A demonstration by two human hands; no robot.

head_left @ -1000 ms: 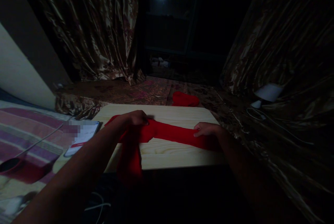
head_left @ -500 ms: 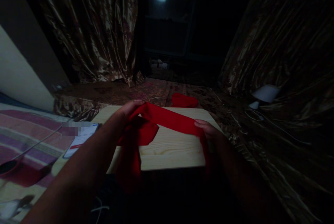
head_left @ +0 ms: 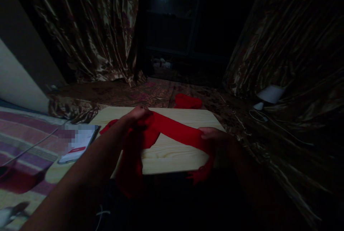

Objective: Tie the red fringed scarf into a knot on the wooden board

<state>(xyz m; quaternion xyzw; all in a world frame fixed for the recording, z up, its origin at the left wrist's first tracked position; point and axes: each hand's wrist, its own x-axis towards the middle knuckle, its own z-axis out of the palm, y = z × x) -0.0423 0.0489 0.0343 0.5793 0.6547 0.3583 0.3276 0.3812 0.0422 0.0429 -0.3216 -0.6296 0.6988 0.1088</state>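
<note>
A long red scarf (head_left: 178,127) is stretched in a flat band between my two hands above a pale wooden table. My left hand (head_left: 140,112) grips it at the upper left, fingers closed, with loose folds bunched below and a length hanging past the table's near edge. My right hand (head_left: 212,134) pinches the other part at the right, lower than the left hand. From there the scarf drops to a fringed end (head_left: 199,174) near the table's front edge. Darkness hides part of the fingers.
The wooden table (head_left: 172,157) is under the scarf. Beyond it lies another red cloth item (head_left: 188,100). A tablet or phone (head_left: 80,143) is by my left forearm, beside a striped bed cover (head_left: 29,145). A white lamp (head_left: 271,94) stands at the right; dark curtains (head_left: 107,26) hang behind.
My left hand has shifted slightly right and down, and my right hand slightly down. The fringed end now shows below my right hand, and a red fold shows left of my left forearm.
</note>
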